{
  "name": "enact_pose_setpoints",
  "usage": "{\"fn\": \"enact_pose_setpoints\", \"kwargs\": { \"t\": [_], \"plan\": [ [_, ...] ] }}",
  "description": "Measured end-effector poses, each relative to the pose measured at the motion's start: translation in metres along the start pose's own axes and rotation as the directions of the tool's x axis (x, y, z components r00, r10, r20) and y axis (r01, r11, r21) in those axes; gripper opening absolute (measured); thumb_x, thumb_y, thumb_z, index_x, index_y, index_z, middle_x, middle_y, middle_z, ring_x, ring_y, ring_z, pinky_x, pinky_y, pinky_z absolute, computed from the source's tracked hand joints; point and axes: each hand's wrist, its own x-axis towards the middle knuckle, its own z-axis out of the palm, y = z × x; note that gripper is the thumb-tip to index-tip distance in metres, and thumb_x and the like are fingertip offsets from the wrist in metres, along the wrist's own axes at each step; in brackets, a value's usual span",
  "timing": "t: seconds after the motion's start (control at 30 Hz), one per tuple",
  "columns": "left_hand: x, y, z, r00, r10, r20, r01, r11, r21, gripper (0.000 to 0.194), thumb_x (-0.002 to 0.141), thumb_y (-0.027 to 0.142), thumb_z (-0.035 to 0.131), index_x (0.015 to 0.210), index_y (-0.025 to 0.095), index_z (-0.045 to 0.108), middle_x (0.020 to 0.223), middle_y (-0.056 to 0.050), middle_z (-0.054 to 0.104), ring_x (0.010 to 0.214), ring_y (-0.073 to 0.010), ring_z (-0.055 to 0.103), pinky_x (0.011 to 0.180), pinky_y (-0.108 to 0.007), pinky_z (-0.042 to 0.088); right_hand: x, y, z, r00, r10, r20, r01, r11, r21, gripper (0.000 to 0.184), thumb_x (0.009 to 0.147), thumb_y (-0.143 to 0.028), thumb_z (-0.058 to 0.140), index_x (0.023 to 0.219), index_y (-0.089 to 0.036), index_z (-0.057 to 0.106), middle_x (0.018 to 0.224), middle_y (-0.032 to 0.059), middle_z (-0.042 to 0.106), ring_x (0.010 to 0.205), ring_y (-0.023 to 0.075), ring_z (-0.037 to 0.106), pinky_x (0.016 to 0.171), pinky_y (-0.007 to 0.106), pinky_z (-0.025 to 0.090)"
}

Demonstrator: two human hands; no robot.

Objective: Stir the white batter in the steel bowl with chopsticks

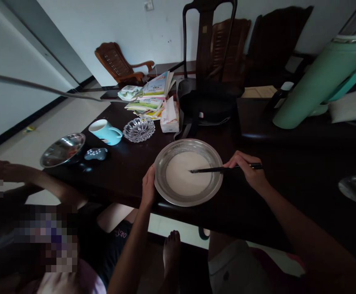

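Note:
A metal bowl (190,202) stands near the front edge of the dark table, with a smooth whitish mixture (185,179) in it. My left hand (148,185) grips the bowl's left side, fingers on the outer wall by the rim. Dark chopsticks (210,169) are pinched in my right hand (249,168) at the bowl's right. They lie nearly level across the right rim, and their tips dip into the mixture near its middle.
Left of the bowl are a glass dish (139,130), a light blue mug (106,132), a grey-blue object (96,154) and another metal bowl (50,157). Behind stand a tissue pack (170,118), booklets (156,92) and a black bag (210,106). A green flask (321,83) is at right. Someone sits at left.

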Motion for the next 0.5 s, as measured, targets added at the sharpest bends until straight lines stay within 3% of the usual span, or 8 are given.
{"fn": "enact_pose_setpoints", "kwargs": {
  "t": [0.07, 0.17, 0.27, 0.37, 0.5],
  "plan": [
    [0.0000, -0.0006, 0.0002, 1.000, -0.004, -0.002, 0.004, 1.000, -0.008, 0.049, 0.089, 0.050, 0.045, 0.119, 0.017, 0.066, 0.124, -0.008, 0.066, 0.122, -0.0261, 0.054, 0.107, -0.038, 0.036, -0.0006, 0.0004, 0.0006, 0.999, 0.010, 0.030, -0.011, 0.999, 0.031, 0.038, 0.094, -0.040, 0.048, 0.065, -0.023, 0.065, 0.070, 0.0026, 0.071, 0.069, 0.0184, 0.064, 0.070, 0.036, 0.050],
    [0.0001, -0.0012, 0.0011, 1.000, -0.008, -0.011, 0.007, 1.000, -0.029, 0.049, 0.088, 0.050, 0.046, 0.118, 0.017, 0.066, 0.123, -0.008, 0.067, 0.120, -0.0259, 0.055, 0.106, -0.038, 0.037, -0.0007, 0.0006, 0.0017, 0.993, -0.045, 0.105, 0.052, 0.997, -0.063, 0.029, 0.093, -0.037, 0.051, 0.073, -0.025, 0.069, 0.078, 0.0022, 0.074, 0.078, 0.0202, 0.063, 0.075, 0.038, 0.049],
    [0.0002, -0.0010, 0.0016, 1.000, -0.006, -0.007, 0.006, 0.999, -0.044, 0.048, 0.088, 0.050, 0.046, 0.117, 0.017, 0.067, 0.122, -0.007, 0.067, 0.119, -0.0255, 0.056, 0.106, -0.037, 0.037, -0.0002, 0.0011, 0.0003, 0.996, -0.064, 0.062, 0.070, 0.993, -0.097, 0.027, 0.093, -0.034, 0.051, 0.074, -0.026, 0.069, 0.079, 0.0019, 0.073, 0.079, 0.0201, 0.062, 0.076, 0.038, 0.049],
    [0.0002, -0.0009, 0.0013, 1.000, -0.006, -0.009, 0.006, 0.999, -0.036, 0.047, 0.088, 0.048, 0.047, 0.117, 0.017, 0.067, 0.123, -0.007, 0.067, 0.120, -0.0255, 0.055, 0.107, -0.038, 0.036, -0.0003, 0.0009, -0.0010, 1.000, -0.019, 0.016, 0.019, 1.000, 0.004, 0.035, 0.095, -0.034, 0.048, 0.067, -0.024, 0.065, 0.073, 0.0018, 0.070, 0.070, 0.0177, 0.063, 0.072, 0.036, 0.049],
    [0.0003, -0.0023, 0.0005, 1.000, -0.005, -0.003, 0.005, 0.999, -0.041, 0.047, 0.089, 0.049, 0.046, 0.118, 0.018, 0.066, 0.124, -0.007, 0.066, 0.121, -0.0254, 0.054, 0.107, -0.038, 0.036, -0.0003, -0.0009, 0.0007, 0.996, -0.030, 0.086, 0.033, 0.999, -0.031, 0.031, 0.094, -0.035, 0.050, 0.070, -0.025, 0.067, 0.075, 0.0020, 0.072, 0.076, 0.0197, 0.064, 0.074, 0.037, 0.049]
  ]
}}
